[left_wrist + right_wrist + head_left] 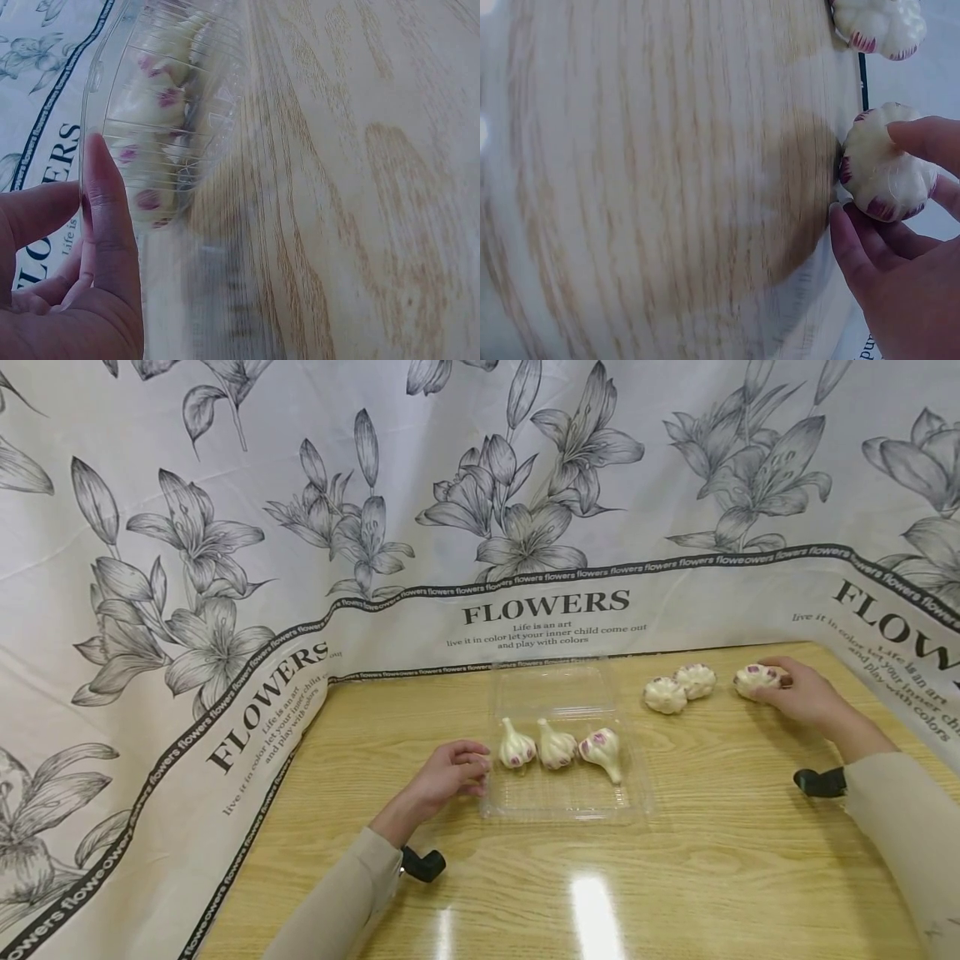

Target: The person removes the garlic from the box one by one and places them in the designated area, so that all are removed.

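Observation:
At the back right of the table, my right hand (802,693) holds a white garlic bulb (754,682) with purple patches. In the right wrist view the thumb lies across that bulb (889,169) and the other fingers curl along its far side. My left hand (450,770) pinches the left rim of a clear plastic clamshell box (555,814) between thumb and fingers, as the left wrist view shows at the box edge (88,112). Inside the box are three garlic bulbs: a left one (517,748), a middle one (557,748) and a right one (602,747) with its stem towards me.
Two more garlic bulbs, a nearer one (664,695) and a farther one (696,680), sit side by side between the box and my right hand. The box's lid (551,685) lies folded back. A flower-printed cloth (405,635) hangs behind the wooden table (720,860).

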Available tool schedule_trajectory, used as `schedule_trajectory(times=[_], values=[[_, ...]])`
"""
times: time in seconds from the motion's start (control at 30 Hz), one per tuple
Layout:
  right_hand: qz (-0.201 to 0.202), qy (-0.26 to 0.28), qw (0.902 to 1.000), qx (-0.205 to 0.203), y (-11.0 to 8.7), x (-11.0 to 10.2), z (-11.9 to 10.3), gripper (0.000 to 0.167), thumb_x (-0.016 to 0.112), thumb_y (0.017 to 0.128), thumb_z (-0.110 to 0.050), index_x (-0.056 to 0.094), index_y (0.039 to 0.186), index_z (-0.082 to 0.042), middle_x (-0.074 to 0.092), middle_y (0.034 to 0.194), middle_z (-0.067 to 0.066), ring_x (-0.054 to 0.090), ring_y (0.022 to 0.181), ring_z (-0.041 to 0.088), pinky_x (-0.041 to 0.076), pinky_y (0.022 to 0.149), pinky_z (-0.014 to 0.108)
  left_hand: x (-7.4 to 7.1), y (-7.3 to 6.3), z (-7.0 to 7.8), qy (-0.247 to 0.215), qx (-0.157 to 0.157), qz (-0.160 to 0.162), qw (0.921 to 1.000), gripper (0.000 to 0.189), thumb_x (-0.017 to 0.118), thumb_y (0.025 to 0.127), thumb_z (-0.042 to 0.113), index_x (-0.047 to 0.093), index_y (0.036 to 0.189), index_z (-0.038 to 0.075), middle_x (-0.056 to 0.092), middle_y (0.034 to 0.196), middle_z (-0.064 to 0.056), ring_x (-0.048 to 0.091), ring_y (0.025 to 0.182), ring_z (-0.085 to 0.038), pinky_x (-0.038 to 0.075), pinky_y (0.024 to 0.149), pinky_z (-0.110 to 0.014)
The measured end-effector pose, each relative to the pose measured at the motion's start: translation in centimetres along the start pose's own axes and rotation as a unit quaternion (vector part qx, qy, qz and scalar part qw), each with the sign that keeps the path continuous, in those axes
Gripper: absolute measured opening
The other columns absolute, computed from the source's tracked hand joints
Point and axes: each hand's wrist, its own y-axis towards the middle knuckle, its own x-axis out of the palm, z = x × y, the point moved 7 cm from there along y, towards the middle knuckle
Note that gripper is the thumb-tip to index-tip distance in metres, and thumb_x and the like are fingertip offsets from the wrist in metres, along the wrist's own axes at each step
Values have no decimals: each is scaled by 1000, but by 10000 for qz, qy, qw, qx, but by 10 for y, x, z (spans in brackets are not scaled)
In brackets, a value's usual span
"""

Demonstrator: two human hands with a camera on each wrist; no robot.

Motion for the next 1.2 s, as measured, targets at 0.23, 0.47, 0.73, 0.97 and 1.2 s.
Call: schedule_trajectory(times=[0.23, 0.47, 0.73, 0.97, 1.2], values=[[-57, -51, 9999, -144, 0, -1, -6, 64, 46, 108, -22, 19, 155, 12, 20, 146, 49, 25, 130, 67, 23, 105, 80, 1, -1, 1, 7, 35, -2, 10000, 37, 58, 102, 0, 50, 137, -11, 62, 96, -7, 62, 80, -15, 60, 69, -28], [-81, -75, 9999, -51, -1, 0, -5, 66, 42, 108, -22, 11, 158, 10, 14, 150, 50, 17, 135, 70, 19, 108, 81, 0, -1, -1, -10, 4, 29, 10000, 36, 58, 102, 0, 51, 136, -10, 62, 97, -8, 62, 80, -15, 60, 69, -28], [-34, 6, 10000, -90, -6, -3, -4, 72, 45, 109, -26, 7, 156, 13, 17, 145, 52, 21, 131, 70, 21, 106, 81, 0, 0, 0, 15, 12, 1, 10000, 37, 57, 102, 0, 49, 137, -11, 62, 98, -9, 61, 82, -16, 60, 70, -28], [70, -101, 9999, -79, -12, -8, -3, 75, 47, 108, -27, 6, 155, 15, 20, 143, 52, 28, 127, 70, 28, 104, 79, 0, 0, 0, -44, -20, 1, 10000, 37, 57, 102, -1, 49, 136, -12, 62, 96, -6, 61, 81, -16, 60, 69, -28], [473, -611, 9957, -516, -17, -15, -18, 71, 55, 104, -18, 16, 152, 18, 25, 140, 51, 30, 123, 68, 31, 98, 80, 0, 0, 0, -55, -3, -27, 10000, 37, 58, 102, -1, 49, 136, -12, 63, 96, -5, 61, 81, -15, 60, 69, -28]])
